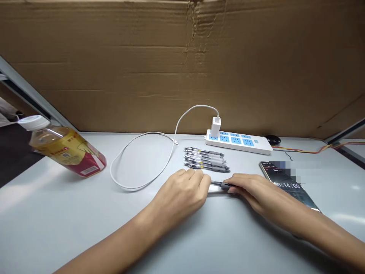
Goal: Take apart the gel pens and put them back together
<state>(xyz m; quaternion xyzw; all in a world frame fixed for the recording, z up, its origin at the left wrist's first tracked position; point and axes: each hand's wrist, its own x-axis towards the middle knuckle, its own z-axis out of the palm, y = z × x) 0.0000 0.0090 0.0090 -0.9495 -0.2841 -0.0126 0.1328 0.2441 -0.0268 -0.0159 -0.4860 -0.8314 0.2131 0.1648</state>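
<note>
Both of my hands rest on the grey table and hold one grey pen [220, 185] between them. My left hand [182, 192] is closed round the pen's left end, which is hidden under the fingers. My right hand [251, 190] pinches the pen's dark right end. Just behind the hands lies a row of several grey pens [207, 159] with yellow bands, side by side.
A tea bottle [64, 146] with a red label stands at the left. A white cable [148, 152] loops from a charger [216, 126] in a white and blue power strip [238, 141]. A phone [288, 184] lies at the right. Cardboard walls the back.
</note>
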